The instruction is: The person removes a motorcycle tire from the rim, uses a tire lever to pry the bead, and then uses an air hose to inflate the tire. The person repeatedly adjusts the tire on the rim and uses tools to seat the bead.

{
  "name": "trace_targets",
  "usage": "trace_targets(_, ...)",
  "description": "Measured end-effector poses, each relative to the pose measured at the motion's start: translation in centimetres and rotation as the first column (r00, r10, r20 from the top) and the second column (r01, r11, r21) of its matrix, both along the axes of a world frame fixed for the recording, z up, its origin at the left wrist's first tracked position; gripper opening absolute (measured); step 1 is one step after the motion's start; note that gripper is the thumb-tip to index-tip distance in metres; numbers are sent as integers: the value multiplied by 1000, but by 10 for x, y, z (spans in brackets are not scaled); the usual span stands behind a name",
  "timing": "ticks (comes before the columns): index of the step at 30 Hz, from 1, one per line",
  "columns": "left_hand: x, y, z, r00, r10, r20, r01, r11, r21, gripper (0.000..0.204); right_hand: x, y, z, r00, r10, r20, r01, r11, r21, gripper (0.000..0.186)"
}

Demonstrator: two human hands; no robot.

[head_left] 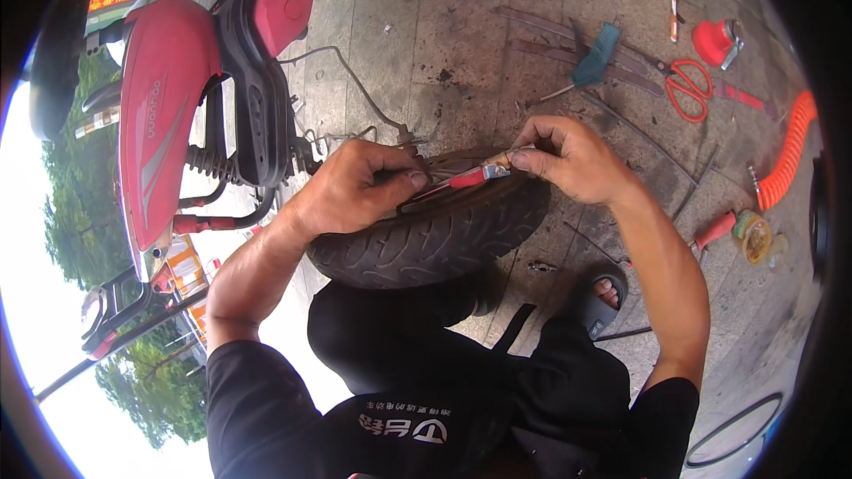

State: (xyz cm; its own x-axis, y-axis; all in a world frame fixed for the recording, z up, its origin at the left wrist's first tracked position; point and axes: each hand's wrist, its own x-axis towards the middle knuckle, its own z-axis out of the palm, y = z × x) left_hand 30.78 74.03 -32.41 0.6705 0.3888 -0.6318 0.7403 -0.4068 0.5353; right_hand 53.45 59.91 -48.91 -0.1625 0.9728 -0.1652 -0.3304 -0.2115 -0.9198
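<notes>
A black treaded tyre (417,248) on a wheel lies tilted in front of me, against the rear of a pink scooter (164,115). My left hand (364,182) is closed at the wheel's upper left, thumb and finger at something thin that I cannot make out. My right hand (572,160) pinches a small brass-coloured piece (499,161) at the wheel's upper right. Just left of that pinch, a red tool (468,178) with a silver end lies across the rim area; its far end is partly hidden by my left hand.
On the paving (390,9) lie a teal-handled tool (595,58), flat bars (550,22), red-handled scissors (688,89), a red funnel-shaped item (714,40), rods (648,133), a small jar (754,239) and a coiled orange hose (790,151). My sandalled foot (603,302) is below the tyre.
</notes>
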Motion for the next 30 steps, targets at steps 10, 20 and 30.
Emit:
trace_targets(10, -20, 8, -16, 991, -19, -132, -7, 980, -198, 30, -1, -5, -8, 994, 9, 108, 15, 976, -216, 38)
trace_targets(20, -22, 9, -12, 980, 48, -194, -84, 980, -182, 29, -5, 2, -13, 997, -10, -70, 1, 993, -119, 30)
trace_targets(30, -26, 7, -13, 974, 103, -200, -145, 968, -205, 26, -6, 3, -6, 992, -18, 121, 43, 977, -208, 37)
